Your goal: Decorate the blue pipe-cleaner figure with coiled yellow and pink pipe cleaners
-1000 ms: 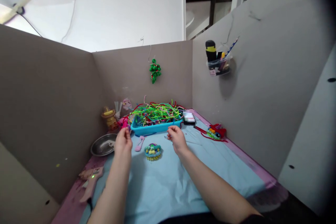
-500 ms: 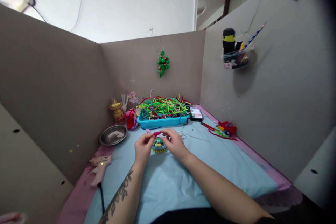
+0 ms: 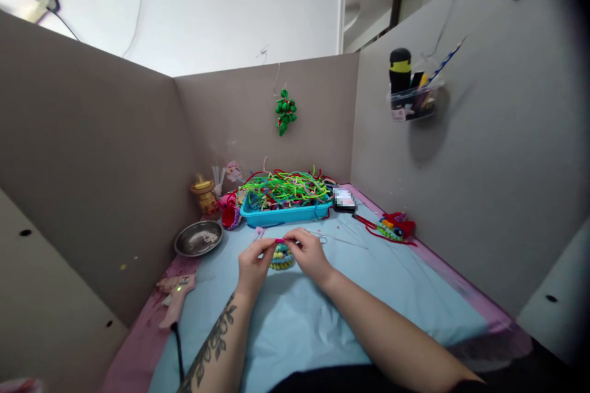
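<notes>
Between the fingertips of both hands is a small magenta piece (image 3: 279,241), apparently a bent fuzzy stem; its exact shape is too small to make out. My left hand (image 3: 253,261) pinches its left end, and my right hand (image 3: 308,253) pinches its right end. Just below and behind the fingers sits a round yellow, blue and green craft piece (image 3: 282,259) with coiled rows, partly covered by the hands. A little pink-lilac piece (image 3: 260,231) lies on the blue sheet (image 3: 295,319) beyond my left hand.
A blue tray (image 3: 286,216) heaped with coloured fuzzy stems (image 3: 290,185) stands at the back. At left are a metal dish (image 3: 196,239) of white bits and a pink glue gun (image 3: 179,295). Scissors (image 3: 322,239) and a red-green craft piece (image 3: 394,227) lie right.
My fingertips have drawn closer together on the magenta piece, which sits slightly lower and further right. Less of it shows now. The view has shifted slightly.
</notes>
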`<control>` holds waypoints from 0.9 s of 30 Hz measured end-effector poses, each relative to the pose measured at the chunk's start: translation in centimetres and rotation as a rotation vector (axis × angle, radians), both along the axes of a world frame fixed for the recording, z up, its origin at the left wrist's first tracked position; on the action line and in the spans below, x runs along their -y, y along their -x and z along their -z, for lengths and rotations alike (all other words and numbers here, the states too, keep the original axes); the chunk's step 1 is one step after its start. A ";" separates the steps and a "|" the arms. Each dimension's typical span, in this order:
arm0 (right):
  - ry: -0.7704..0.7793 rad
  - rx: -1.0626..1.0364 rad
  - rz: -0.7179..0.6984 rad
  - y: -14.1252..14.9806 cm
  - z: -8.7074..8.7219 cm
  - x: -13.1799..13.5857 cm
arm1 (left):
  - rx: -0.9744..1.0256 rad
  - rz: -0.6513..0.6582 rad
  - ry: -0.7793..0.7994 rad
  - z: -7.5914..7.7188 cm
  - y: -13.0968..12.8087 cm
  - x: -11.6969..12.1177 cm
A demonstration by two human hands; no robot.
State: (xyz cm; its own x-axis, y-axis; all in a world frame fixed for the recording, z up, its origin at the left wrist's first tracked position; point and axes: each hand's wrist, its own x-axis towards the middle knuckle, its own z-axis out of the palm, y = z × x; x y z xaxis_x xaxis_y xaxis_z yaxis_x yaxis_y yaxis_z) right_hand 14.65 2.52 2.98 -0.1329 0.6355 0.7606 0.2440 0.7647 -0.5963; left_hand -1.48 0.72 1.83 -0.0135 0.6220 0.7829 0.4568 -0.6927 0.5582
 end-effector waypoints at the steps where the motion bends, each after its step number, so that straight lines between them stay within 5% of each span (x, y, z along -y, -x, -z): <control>1: -0.032 0.010 -0.001 -0.1 0.0 0.0 | -0.024 -0.007 -0.009 0.0 0.1 0.0; 7: -0.097 0.008 -0.004 -0.2 0.2 -0.2 | -0.027 -0.021 -0.008 -0.3 0.3 0.0; 11: 0.109 -0.090 -0.018 0.2 0.5 -0.3 | 0.111 -0.015 0.097 -0.1 0.0 -0.1; 20: 0.556 -0.381 -0.188 0.7 0.2 -0.7 | 0.809 0.209 0.408 -1.1 0.4 -1.2; 23: 0.591 -0.422 -0.204 0.7 0.0 -0.8 | 0.922 0.132 0.459 -1.3 1.1 -1.7; 27: 0.605 -0.410 -0.206 0.8 0.4 -1.0 | 0.757 0.011 0.375 -1.1 1.2 -1.6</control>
State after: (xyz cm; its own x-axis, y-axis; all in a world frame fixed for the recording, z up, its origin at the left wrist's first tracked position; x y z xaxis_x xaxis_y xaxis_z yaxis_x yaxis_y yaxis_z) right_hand 13.88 3.52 2.61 -0.0757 0.9506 0.3011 -0.1996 0.2815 -0.9386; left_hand -2.70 2.30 2.91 -0.4438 0.8420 0.3068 -0.1384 -0.4026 0.9048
